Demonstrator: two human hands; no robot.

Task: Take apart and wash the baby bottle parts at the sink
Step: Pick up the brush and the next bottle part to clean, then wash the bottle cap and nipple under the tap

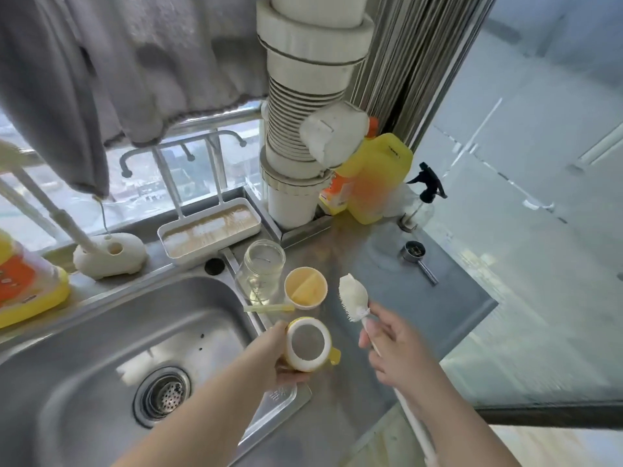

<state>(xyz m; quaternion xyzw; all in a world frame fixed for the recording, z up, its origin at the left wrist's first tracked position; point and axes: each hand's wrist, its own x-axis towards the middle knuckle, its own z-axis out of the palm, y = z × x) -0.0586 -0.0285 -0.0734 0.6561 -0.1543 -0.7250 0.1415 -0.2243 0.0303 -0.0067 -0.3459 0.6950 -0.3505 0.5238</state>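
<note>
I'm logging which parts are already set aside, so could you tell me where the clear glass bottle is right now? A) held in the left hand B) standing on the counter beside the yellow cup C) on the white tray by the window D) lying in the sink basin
B: the glass bottle stands upright on the steel counter, next to the yellow cup, while the left hand grips a yellow-and-white ring instead.

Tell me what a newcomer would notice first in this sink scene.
The two hands at bottom centre draw the eye: the left hand grips a yellow-and-white collar at the sink's right edge, and the right hand holds a white brush over the counter. Just behind them stand a clear glass bottle and a yellow cap. A fat white pipe rises at the back, with a yellow jug beside it.
</note>
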